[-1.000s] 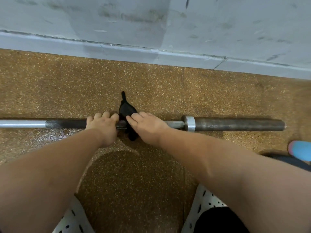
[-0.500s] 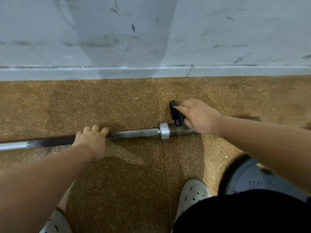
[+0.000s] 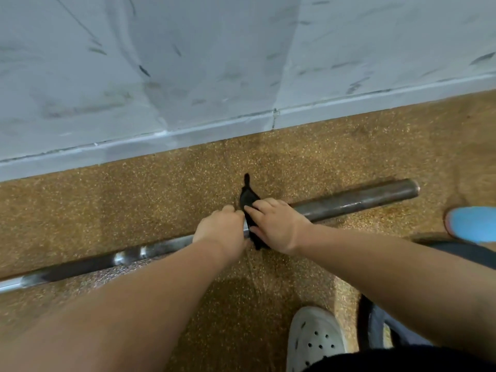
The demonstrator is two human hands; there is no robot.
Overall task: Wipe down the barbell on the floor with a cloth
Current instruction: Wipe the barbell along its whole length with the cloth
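A long steel barbell (image 3: 357,201) lies on the speckled brown floor, running from the lower left up to its dark sleeve end at the right. A black cloth (image 3: 248,200) is wrapped over the bar near the collar. My right hand (image 3: 276,226) grips the cloth around the bar. My left hand (image 3: 221,230) grips the bar just to the left of the cloth, touching my right hand. The collar is hidden under my hands.
A scuffed grey wall (image 3: 241,63) with a baseboard runs close behind the bar. My white perforated clog (image 3: 314,339) stands at the bottom right. A blue object (image 3: 472,224) lies at the right edge, with dark fabric (image 3: 456,253) below it.
My right hand has slid the cloth back left along the sleeve to the collar. My left hand has moved right along the bar to meet it. The view has tilted.
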